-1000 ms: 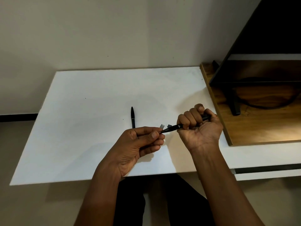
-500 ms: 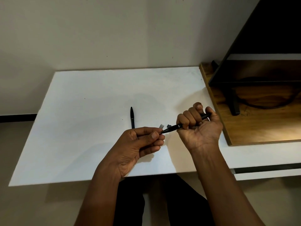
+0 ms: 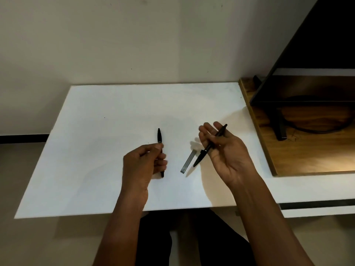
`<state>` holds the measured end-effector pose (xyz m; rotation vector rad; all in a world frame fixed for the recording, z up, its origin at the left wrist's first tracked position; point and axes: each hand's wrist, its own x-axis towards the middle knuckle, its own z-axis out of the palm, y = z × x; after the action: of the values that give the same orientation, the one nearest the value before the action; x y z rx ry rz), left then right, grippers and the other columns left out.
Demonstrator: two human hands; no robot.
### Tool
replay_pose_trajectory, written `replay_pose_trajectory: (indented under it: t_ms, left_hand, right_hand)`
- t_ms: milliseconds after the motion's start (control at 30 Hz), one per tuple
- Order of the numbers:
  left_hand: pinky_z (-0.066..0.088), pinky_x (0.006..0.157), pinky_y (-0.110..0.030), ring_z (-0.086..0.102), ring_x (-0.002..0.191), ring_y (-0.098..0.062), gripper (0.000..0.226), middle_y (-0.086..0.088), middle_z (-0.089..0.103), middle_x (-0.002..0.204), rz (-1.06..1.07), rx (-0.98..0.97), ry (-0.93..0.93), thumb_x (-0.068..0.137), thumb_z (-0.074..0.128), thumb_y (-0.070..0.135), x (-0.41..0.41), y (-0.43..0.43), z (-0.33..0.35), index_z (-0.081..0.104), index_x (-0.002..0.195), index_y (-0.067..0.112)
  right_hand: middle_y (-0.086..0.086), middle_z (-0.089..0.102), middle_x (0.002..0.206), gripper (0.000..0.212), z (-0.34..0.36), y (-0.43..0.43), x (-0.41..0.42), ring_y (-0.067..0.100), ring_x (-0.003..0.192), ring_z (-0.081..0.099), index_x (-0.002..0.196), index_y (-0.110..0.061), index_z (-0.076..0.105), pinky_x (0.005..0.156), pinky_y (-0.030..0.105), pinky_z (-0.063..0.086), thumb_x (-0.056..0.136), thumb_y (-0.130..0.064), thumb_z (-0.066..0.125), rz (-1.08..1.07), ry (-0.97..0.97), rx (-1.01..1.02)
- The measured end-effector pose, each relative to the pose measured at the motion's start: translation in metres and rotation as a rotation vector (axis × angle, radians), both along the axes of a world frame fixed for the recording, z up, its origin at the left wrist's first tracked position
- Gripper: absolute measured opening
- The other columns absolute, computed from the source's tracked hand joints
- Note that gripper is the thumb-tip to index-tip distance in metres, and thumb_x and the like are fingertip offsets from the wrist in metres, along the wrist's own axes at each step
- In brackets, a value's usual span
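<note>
**Hand and Pen Positions at the White Surface**

The right hand point(image 3: 224, 154) is turned palm up above the right part of the surface point(image 3: 115, 112). A black pen point(image 3: 210, 145) lies slantwise across it, tip low and toward the person, rear end past the fingertips. The fingers point(image 3: 204, 131) are slightly bent and spread, and hold the pen against the hand.

The left hand point(image 3: 144, 164) hovers left of centre with its fingers curled and thumb tip pressed to forefinger tip. Whether they pinch anything cannot be told.

A second pen point(image 3: 159, 135) lies on the surface, partly hidden behind the left hand. A grey strip point(image 3: 189, 161) lies flat between the hands, just beside the held pen's tip.
</note>
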<state>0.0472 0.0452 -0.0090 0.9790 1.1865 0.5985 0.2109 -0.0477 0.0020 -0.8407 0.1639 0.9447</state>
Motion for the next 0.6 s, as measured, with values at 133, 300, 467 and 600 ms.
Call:
replay_pose_trajectory:
  t_ms: [133, 300, 467, 600]
  left_hand:
    - [0.054, 0.059, -0.031, 0.066, 0.059, -0.018, 0.013, 0.002, 0.071, 0.065, 0.009, 0.248, 0.295, 0.09, 0.069, 0.024, -0.003, 0.002, -0.009, 0.076, 0.088, 0.014]
    - [0.042, 0.068, -0.027, 0.066, 0.08, -0.018, 0.017, 0.01, 0.065, 0.075, -0.152, 0.582, 0.671, 0.088, 0.069, 0.039, 0.001, -0.005, -0.01, 0.07, 0.092, 0.022]
    - [0.041, 0.063, -0.027, 0.065, 0.085, -0.016, 0.03, 0.006, 0.069, 0.087, -0.224, 0.614, 0.8, 0.081, 0.074, 0.049, 0.001, -0.005, -0.012, 0.066, 0.096, 0.025]
    - [0.036, 0.061, -0.025, 0.066, 0.087, -0.019, 0.021, 0.008, 0.07, 0.09, -0.193, 0.58, 0.869, 0.082, 0.072, 0.044, 0.002, -0.004, -0.011, 0.068, 0.09, 0.025]
  right_hand:
    - [0.023, 0.075, 0.108, 0.026, -0.006, 0.002, -0.014, 0.034, 0.101, 0.074, 0.116, 0.005, 0.059, 0.091, 0.038, 0.06, 0.091, -0.001, 0.067, 0.02, -0.227, -0.162]
    - [0.023, 0.075, 0.075, 0.031, -0.007, 0.008, -0.034, 0.028, 0.054, 0.07, 0.097, 0.006, 0.068, 0.055, 0.029, 0.059, 0.085, -0.021, 0.079, 0.136, -0.445, -0.416]
    - [0.003, 0.063, 0.051, 0.019, -0.018, 0.012, -0.045, 0.009, 0.036, 0.051, 0.101, -0.02, 0.067, 0.038, 0.016, 0.041, 0.094, -0.037, 0.065, 0.18, -0.768, -0.601]
    - [0.0, 0.074, 0.071, 0.024, -0.023, 0.014, -0.049, 0.003, 0.049, 0.062, 0.116, -0.023, 0.063, 0.046, 0.014, 0.049, 0.093, -0.016, 0.06, 0.258, -0.958, -0.653]
